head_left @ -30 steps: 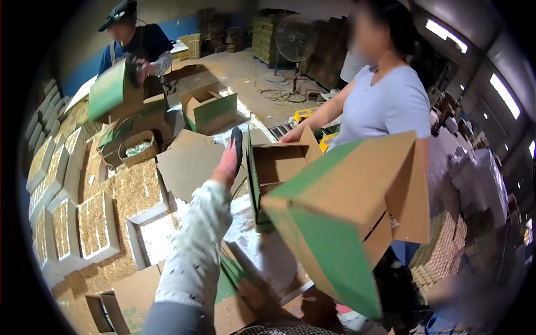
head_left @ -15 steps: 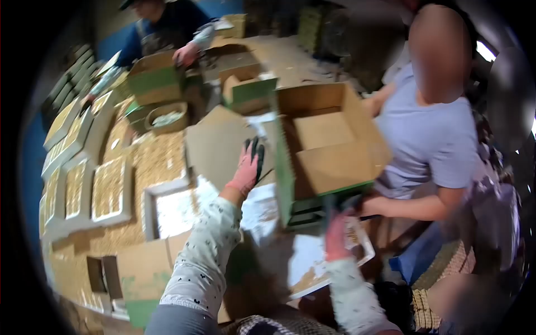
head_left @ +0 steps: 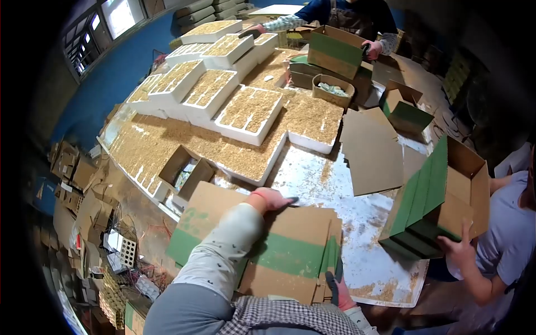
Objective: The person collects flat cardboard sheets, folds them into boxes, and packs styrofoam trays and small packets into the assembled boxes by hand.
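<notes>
In the head view, a blue wall [head_left: 125,78] backs a whitish tabletop [head_left: 312,178] where white trays [head_left: 240,134] of tan flakes crowd the left and far edges. An open carton [head_left: 199,180] near the left edge and a basket [head_left: 330,99] farther back hold pale pieces. Flat cardboard [head_left: 293,223] lies along the near edge, left hand [head_left: 272,199] on top, right hand [head_left: 342,290] beside; neither's finger grip can be told.

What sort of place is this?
Probably a packing area in a workshop or small factory. White trays of loose tan material are stacked up, flattened cardboard with green bands lies on the worktable, and an open green-and-brown carton is at the right.
</notes>
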